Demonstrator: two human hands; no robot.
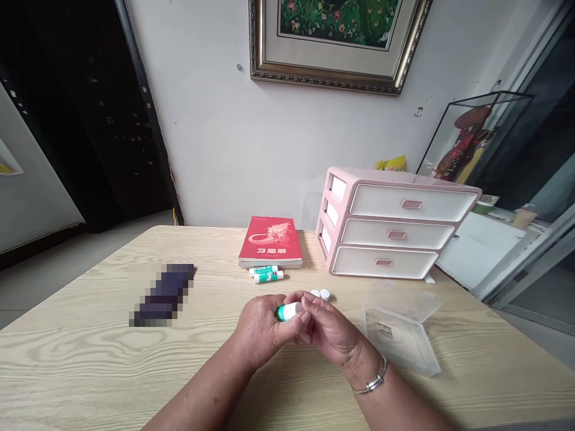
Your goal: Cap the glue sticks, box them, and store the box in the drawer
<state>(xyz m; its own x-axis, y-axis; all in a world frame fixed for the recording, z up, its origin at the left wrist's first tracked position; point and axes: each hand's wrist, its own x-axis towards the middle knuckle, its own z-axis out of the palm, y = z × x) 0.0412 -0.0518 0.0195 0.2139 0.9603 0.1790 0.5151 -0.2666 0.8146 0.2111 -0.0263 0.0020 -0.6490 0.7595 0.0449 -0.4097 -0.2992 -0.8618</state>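
Forearms: left forearm [202,386] and right forearm [399,398] reach in bare from the bottom edge, above a pale wood-grain desk [90,353]; silver bangle [375,377] circles the right wrist.
Left hand [258,330]: fingers curled inward, pressed close to the right hand, pinching the green end of the tube.
Right hand [330,330]: fingers bent and gathered, pinching the white end of the tube; the two hands touch around it.
Held item: green-and-white tube [287,312], lying roughly level between both hands, above the desk; its label is unreadable.
Just beyond the hands: two small white discs [320,294] lie on the desk, almost touching each other.
Right of the hands: clear plastic box [401,328], open, its lid folded back, lying near the right hand without touching it.
Farther back: two green-and-white sticks [266,275] lie side by side against a red book [269,242]; pink-and-white three-drawer organiser [390,224] stands beside the book.
Left of the hands: dark rectangular object [164,294], too blurred to identify, lies well apart on the desk.
Wall: gold-framed picture [336,42] hangs above the organiser.
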